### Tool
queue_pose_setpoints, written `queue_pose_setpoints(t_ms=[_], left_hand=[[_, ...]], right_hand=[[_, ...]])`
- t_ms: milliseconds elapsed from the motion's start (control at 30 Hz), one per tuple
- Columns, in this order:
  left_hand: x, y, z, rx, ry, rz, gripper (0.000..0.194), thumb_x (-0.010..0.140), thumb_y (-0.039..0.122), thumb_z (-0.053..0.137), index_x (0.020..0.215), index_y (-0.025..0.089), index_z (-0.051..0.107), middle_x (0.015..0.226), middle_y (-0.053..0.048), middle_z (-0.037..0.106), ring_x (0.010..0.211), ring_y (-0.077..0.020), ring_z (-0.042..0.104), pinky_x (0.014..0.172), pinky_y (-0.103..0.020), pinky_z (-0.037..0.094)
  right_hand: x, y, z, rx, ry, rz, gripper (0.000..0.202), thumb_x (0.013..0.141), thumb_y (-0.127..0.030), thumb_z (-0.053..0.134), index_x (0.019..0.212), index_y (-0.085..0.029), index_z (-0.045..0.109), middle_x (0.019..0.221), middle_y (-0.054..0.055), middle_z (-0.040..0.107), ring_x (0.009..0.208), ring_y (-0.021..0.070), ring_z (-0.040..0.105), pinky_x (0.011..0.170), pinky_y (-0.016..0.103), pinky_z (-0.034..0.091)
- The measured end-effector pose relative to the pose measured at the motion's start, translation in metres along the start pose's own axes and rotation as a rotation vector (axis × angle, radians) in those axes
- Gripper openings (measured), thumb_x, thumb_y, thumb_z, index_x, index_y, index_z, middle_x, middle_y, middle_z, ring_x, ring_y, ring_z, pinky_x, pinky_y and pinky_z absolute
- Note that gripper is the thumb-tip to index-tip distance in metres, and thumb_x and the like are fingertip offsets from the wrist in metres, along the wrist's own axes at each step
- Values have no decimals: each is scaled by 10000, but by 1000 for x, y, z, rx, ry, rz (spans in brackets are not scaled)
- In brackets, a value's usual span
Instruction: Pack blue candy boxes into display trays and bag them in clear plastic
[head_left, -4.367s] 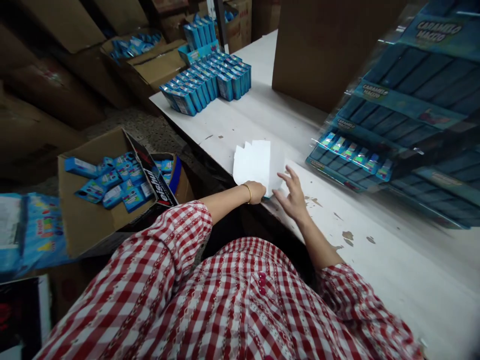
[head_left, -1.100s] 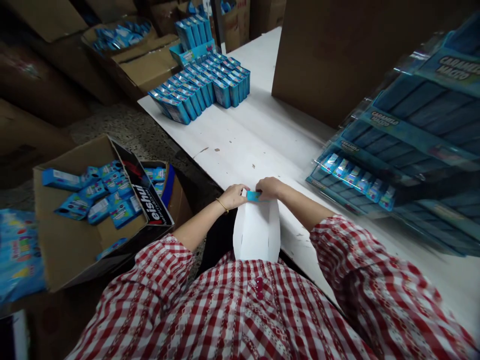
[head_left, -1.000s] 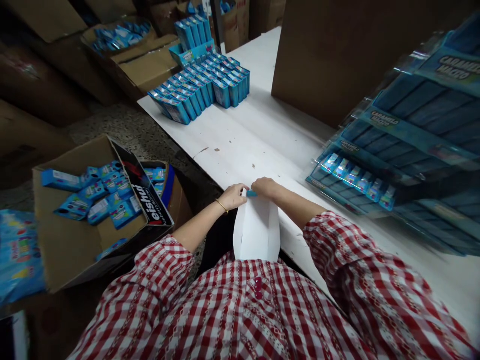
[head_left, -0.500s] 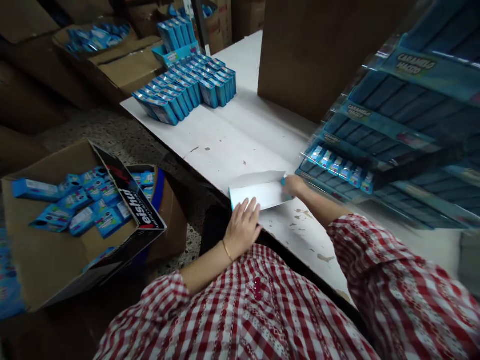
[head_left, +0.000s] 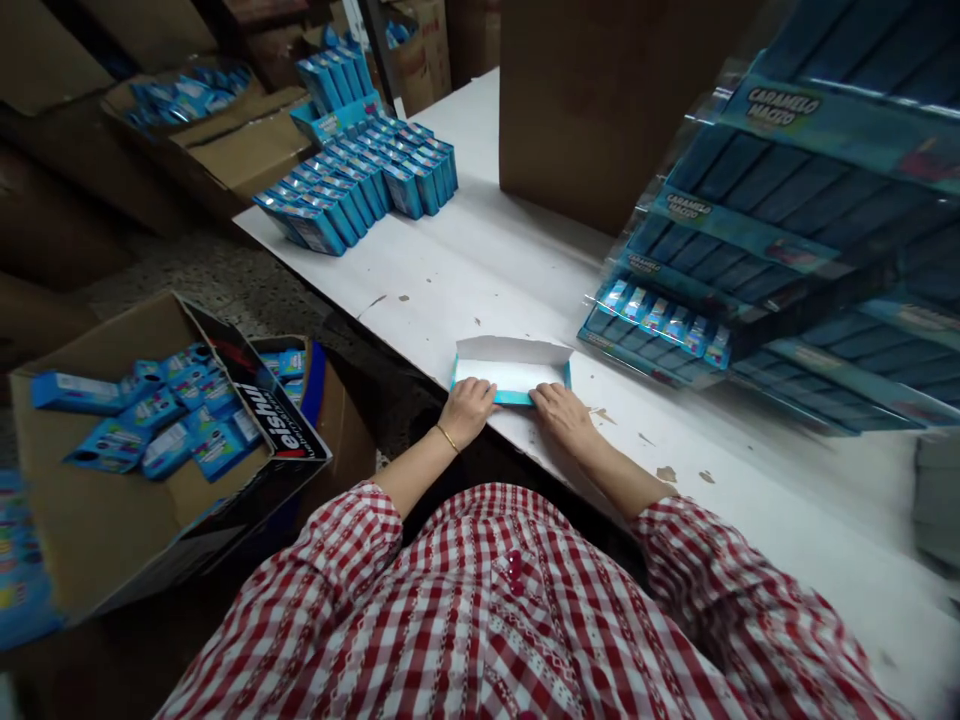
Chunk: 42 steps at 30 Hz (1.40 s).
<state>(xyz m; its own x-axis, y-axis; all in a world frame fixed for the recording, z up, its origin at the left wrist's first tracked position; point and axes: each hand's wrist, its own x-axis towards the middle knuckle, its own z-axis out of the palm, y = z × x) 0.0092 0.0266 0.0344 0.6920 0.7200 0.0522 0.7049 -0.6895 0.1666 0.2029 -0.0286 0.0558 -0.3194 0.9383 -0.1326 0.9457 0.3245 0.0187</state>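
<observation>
A small cardboard display tray (head_left: 517, 372), white inside and blue outside, rests near the front edge of the white table (head_left: 420, 310). Its back panel stands up, and its low blue front wall faces me. My left hand (head_left: 469, 408) grips the front wall at the left end, fingers curled over the rim. At the right part of the same wall, my right hand (head_left: 562, 412) holds on with fingers bent over the edge. Both thumbs are mostly hidden. Nothing lies inside the tray.
Rows of small blue boxes (head_left: 337, 190) stand at the table's far left. A large brown carton (head_left: 592, 110) rises at the back. Stacked blue trays in clear wrap (head_left: 705, 270) stand on the right. An open carton (head_left: 180, 500) of blue packs sits low at left.
My right hand has come from the tray's right end to its front wall. My left hand has moved up and curled over the front rim. The tray now sits squarer to me.
</observation>
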Motion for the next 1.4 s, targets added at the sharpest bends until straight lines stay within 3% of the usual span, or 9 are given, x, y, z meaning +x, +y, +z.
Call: queue_pose_setpoints(t_ms=[233,400,600,700,833,1000,1100,1200,1400], left_hand=[[12,5,-9,19,-190,-46,345,895,389,398,907,120,614,867,-147,621,892,-258,555,720,-346,399],[12,27,-43,-85,-383,-127,421,908,417,353,865,118,647,896,-140,641,867,-236,599,728,-326,440],[5,9,-90,-259,-46,198,384,845,185,412,1212,177,527,1221,-102,550,1171,-217,464,1004,-387,343],[23,-3,-76,-163,-14,320,523,792,170,514,1307,168,420,1347,-126,452,1312,-264,306,1081,-502,172],[56,3,-36,-128,-95,248,245,887,281,425,989,156,609,1023,-125,634,1085,-244,523,999,-457,285],[81,13,-18,-185,-257,114,302,896,414,394,947,187,587,866,-74,632,822,-212,577,743,-323,405],[72,18,-15,-125,-70,69,282,886,389,437,1023,172,554,998,-101,599,926,-223,538,818,-336,378],[50,24,-5,-42,62,71,308,850,396,498,1031,150,539,1068,-138,558,988,-257,492,848,-369,357],[40,27,14,53,-71,58,284,889,374,409,912,141,570,912,-142,576,915,-266,506,751,-374,370]], right_hand=[[9,17,8,55,-31,-35,236,915,-322,386,947,-176,569,932,79,609,840,185,523,649,283,349],[24,45,-4,104,-126,-240,226,895,-266,407,936,-175,609,920,67,635,864,163,544,739,272,380],[69,97,-38,187,0,-249,381,854,-92,337,1123,-158,598,1269,82,541,1248,187,392,1068,406,245],[51,87,-58,246,249,-43,443,888,-110,278,1289,-117,468,1384,114,423,1278,203,370,1049,422,296],[-23,36,-50,306,466,100,366,923,-231,323,1203,-192,556,1206,103,582,1114,206,516,949,377,408],[-57,3,7,140,399,201,442,893,-284,436,1298,-107,453,1336,161,460,1230,265,400,969,403,370],[-39,15,30,90,353,269,433,888,-288,455,1284,-112,460,1346,160,444,1231,268,381,973,404,336],[-24,29,36,83,291,286,364,894,-336,445,1193,-149,537,1215,138,540,1068,247,474,886,355,362],[-18,36,21,28,88,247,372,907,-442,371,918,-151,602,916,118,605,862,223,512,700,307,352]])
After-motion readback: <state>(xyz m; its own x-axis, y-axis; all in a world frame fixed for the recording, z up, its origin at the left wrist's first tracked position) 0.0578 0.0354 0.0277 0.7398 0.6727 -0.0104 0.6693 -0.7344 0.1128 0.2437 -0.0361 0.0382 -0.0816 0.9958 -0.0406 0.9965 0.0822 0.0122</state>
